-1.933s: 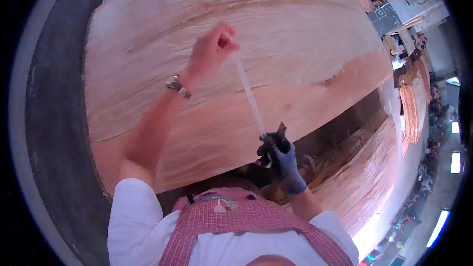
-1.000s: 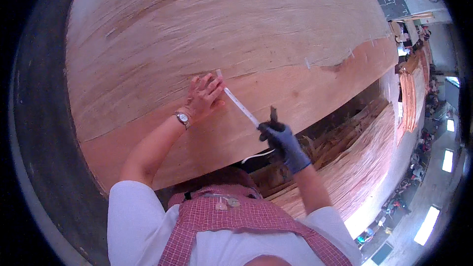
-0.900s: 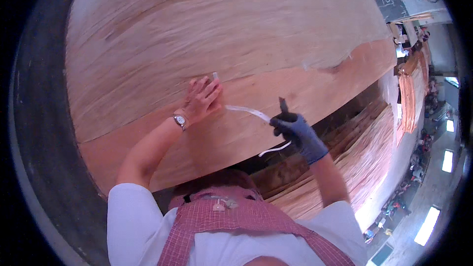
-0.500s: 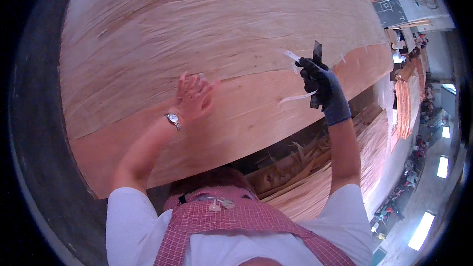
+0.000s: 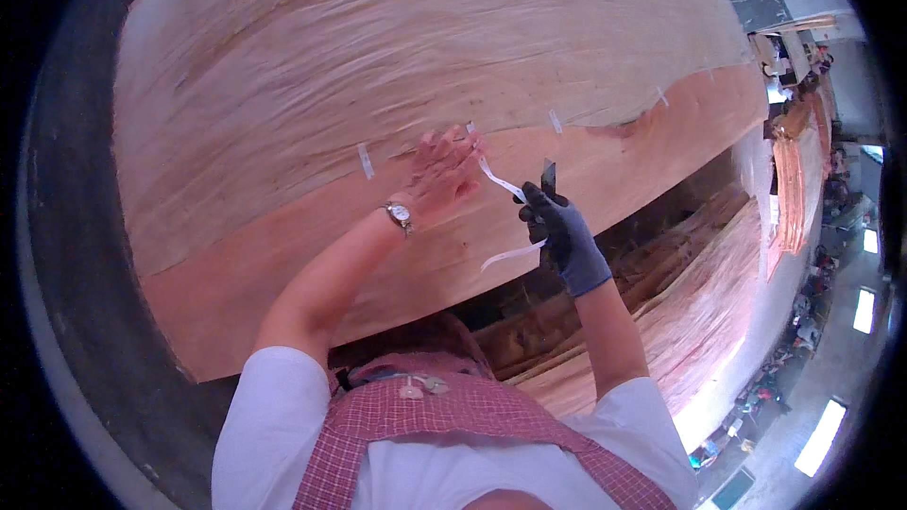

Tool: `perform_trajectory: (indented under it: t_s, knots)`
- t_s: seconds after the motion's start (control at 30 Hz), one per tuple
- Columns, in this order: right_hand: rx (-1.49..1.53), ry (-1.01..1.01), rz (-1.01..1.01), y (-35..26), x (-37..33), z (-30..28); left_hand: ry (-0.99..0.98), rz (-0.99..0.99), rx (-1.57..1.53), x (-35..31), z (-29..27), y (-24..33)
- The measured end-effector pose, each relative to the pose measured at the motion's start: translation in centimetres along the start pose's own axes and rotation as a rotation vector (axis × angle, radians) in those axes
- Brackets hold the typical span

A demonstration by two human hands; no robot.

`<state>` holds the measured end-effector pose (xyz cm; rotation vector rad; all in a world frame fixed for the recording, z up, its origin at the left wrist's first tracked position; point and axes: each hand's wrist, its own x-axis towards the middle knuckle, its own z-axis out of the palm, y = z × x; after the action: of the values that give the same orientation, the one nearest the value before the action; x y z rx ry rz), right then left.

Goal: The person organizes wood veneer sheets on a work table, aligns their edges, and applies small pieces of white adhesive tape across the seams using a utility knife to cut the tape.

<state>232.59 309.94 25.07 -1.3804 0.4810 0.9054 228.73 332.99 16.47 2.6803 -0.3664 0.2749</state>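
Note:
A pale sheet of wood veneer point(image 5: 312, 66) meets a pinker veneer strip point(image 5: 283, 236) along a wavy seam. My bare left hand point(image 5: 442, 170), a watch at its wrist, lies on this seam with fingers stretched out. Its fingertips touch the end of a narrow white tape point(image 5: 501, 181). From there the tape runs to my right hand point(image 5: 557, 231), which wears a grey and black glove. That hand is closed around a dark, flat knife blade point(image 5: 549, 175) and the tape, whose loose tail hangs off to its left.
Short tape pieces cross the seam, one left of my hands point(image 5: 366, 161), others to the right point(image 5: 556, 121). Between the veneer's near edge and me is a dark gap with torn veneer scraps point(image 5: 529, 331). More veneer point(image 5: 792, 189) is stacked at the far right.
My left hand has slid right along the seam, uncovering a tape piece. My right hand has come left and nearer to me, and the tape now stretches between both hands.

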Motion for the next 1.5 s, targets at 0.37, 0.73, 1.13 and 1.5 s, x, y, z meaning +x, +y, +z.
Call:
perform_trajectory:
  t_s: [0.37, 0.73, 1.13, 1.5]
  knots:
    - [-0.583, 0.005, -0.139, -7.5, -2.6, -1.4, -0.004, -0.112, -0.148, -1.0, 1.0, -0.9]
    - [-0.582, -0.251, -0.128, 5.3, -2.5, 30.2, 0.138, -0.439, 0.014, -35.6, -12.8, -9.0]
    - [-0.291, -0.295, 0.116, 22.5, -2.5, 41.9, 0.272, -0.454, -0.168, -41.6, -17.7, -16.6]
    - [-1.027, -0.188, -0.256, 17.3, -1.4, 42.1, 0.169, -0.308, 0.193, -41.1, -17.3, -18.8]
